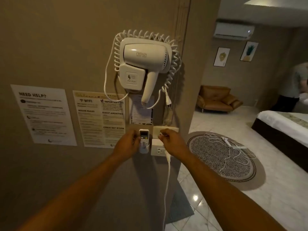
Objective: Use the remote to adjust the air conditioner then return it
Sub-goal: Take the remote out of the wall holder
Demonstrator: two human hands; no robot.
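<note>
The white remote [144, 134] with a small screen stands upright in a holder [144, 148] on the beige wall, just below the posted notices. My left hand [128, 144] reaches in from the left, and its fingertips close on the remote's left edge and lower front. Right of the remote, my right hand [170, 141] hovers in front of the switch plate [165, 130] with its fingers curled and nothing in them. The white air conditioner [233, 31] hangs high on the far wall of the bedroom, at the upper right.
A wall-mounted hair dryer [144, 64] with a coiled cord hangs above the remote. A plug and white cable [167, 170] hang from the socket [160, 150] under my right hand. A round rug [221, 157] with loose cables, a bed [283, 125], an armchair [216, 100] and another person [298, 84] are to the right.
</note>
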